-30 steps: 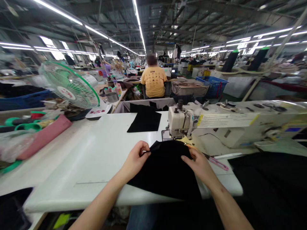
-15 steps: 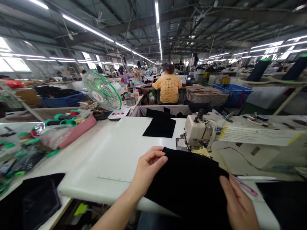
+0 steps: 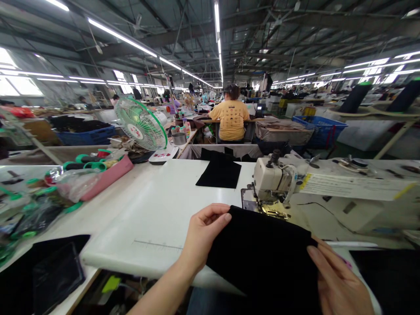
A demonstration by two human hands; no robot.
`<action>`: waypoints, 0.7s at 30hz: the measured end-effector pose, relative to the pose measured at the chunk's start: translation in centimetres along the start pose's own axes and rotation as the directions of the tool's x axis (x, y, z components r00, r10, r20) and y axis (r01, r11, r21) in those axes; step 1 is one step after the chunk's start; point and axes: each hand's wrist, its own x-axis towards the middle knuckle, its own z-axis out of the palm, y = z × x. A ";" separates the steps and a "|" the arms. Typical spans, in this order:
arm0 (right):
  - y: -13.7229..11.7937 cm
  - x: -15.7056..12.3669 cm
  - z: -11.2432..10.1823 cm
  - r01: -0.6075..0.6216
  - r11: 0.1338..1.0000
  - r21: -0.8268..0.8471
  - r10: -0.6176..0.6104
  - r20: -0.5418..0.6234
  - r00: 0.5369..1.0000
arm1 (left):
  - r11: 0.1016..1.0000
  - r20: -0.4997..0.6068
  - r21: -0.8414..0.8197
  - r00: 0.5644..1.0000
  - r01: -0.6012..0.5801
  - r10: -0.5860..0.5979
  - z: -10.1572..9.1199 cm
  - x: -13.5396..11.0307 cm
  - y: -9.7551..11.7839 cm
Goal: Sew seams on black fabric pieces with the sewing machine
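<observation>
A piece of black fabric (image 3: 262, 253) is stretched between my two hands, in front of the sewing machine (image 3: 272, 179). My left hand (image 3: 205, 232) pinches its upper left corner between thumb and fingers. At the upper right corner, my right hand (image 3: 339, 275) grips the edge, thumb on top. The fabric's far edge lies just short of the machine's shiny metal plate (image 3: 275, 211), and its lower part hangs over the table's front edge. Farther back on the white table (image 3: 154, 205) lies another black fabric piece (image 3: 219, 173).
A green-rimmed fan (image 3: 141, 124) stands at the back left. Thread spools and a pink bin (image 3: 110, 177) sit on the left table, with dark cloth (image 3: 19, 271) nearer. More black fabric (image 3: 387, 275) lies at right. A person in a yellow shirt (image 3: 229, 120) sits ahead.
Both hands have shifted right with the black fabric, the right hand farther and slightly lower. More of the machine's metal plate now shows, and the pink-handled item beside the right hand is mostly covered.
</observation>
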 end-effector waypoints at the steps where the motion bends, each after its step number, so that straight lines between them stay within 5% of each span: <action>1: -0.4 -0.2 0.1 -0.066 0.997 0.028 0.067 -0.024 0.997 | 1.000 -0.005 0.001 1.000 0.001 -0.001 0.1 0.0 0.1; 4: -1.8 -0.6 0.6 -0.196 0.975 0.102 0.202 -0.048 0.978 | 1.000 -0.048 0.006 0.999 -0.015 0.016 0.3 -0.1 0.4; 13: -2.8 -1.0 0.6 -0.238 0.959 0.156 0.259 -0.133 0.957 | 1.000 -0.105 0.008 0.994 -0.023 0.024 0.9 0.0 0.6; 21: -2.8 -0.7 1.2 -0.003 0.992 0.125 0.013 -0.081 0.997 | 0.999 -0.131 0.002 0.990 -0.045 0.045 0.7 0.3 0.6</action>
